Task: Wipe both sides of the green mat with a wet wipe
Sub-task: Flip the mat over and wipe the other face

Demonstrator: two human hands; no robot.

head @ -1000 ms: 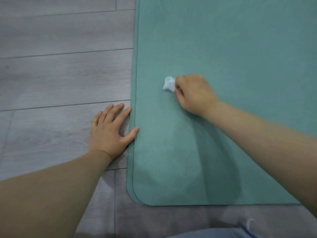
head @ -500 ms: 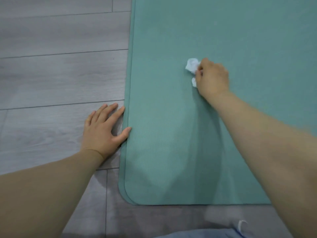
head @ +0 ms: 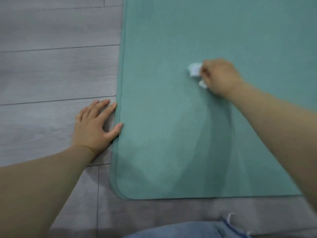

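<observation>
Head view: the right hand (head: 218, 77) grips a crumpled wet wipe (head: 194, 69), fingers curled round it, pressing it onto the green mat (head: 171, 134), which lies flat on the floor (head: 51, 74). The left hand (head: 95, 125) rests flat, fingers straight, on the floor, with its thumb touching the mat's edge. Compared with a second ago, the wipe has travelled away from the left hand, toward mid-mat. Judged: the top-side stroke continues; the underside remains unwiped.
</observation>
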